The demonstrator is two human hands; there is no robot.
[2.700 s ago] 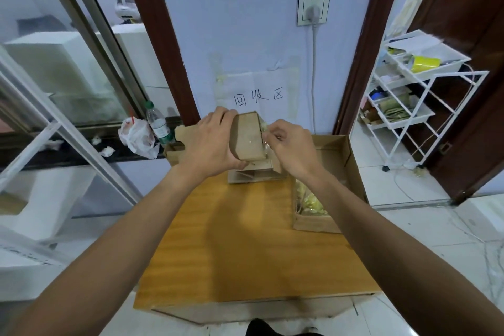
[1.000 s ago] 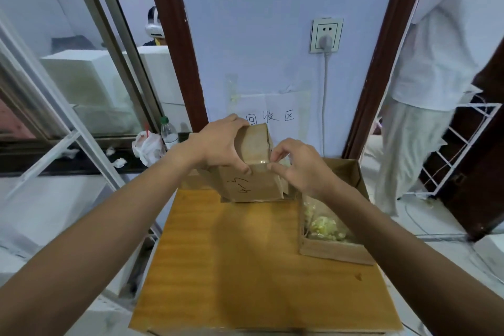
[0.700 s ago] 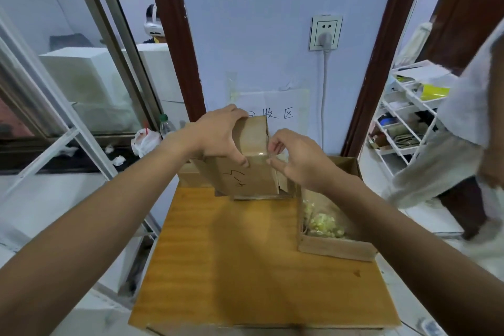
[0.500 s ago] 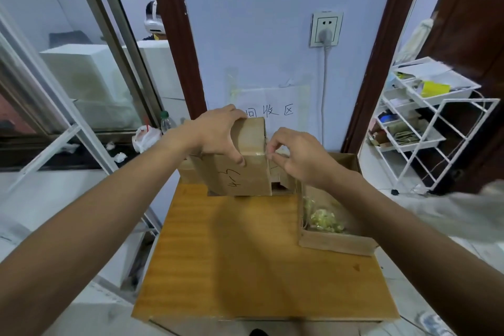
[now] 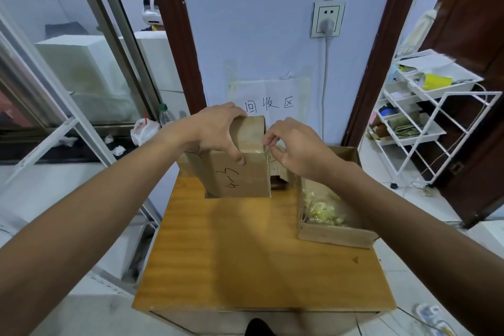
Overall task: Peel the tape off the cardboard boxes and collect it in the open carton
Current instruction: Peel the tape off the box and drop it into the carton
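Observation:
A brown cardboard box with black handwriting stands on the far part of the wooden table. My left hand grips its top from the left, thumb pressed on the front face. My right hand is at the box's upper right edge, thumb and fingers pinching there; clear tape shines across the box top. The open carton sits on the table's right side with crumpled yellowish tape inside. More flattened cardboard lies behind the box.
A wall with a paper sign and a socket rises right behind the table. A white wire rack stands at the right by a dark door. Glass partition, bottle and crumpled bag are at the left.
The box has been turned and set lower so its handwritten face looks at me. A person in white who crossed on the right has gone from view. My right hand stays at the box's edge.

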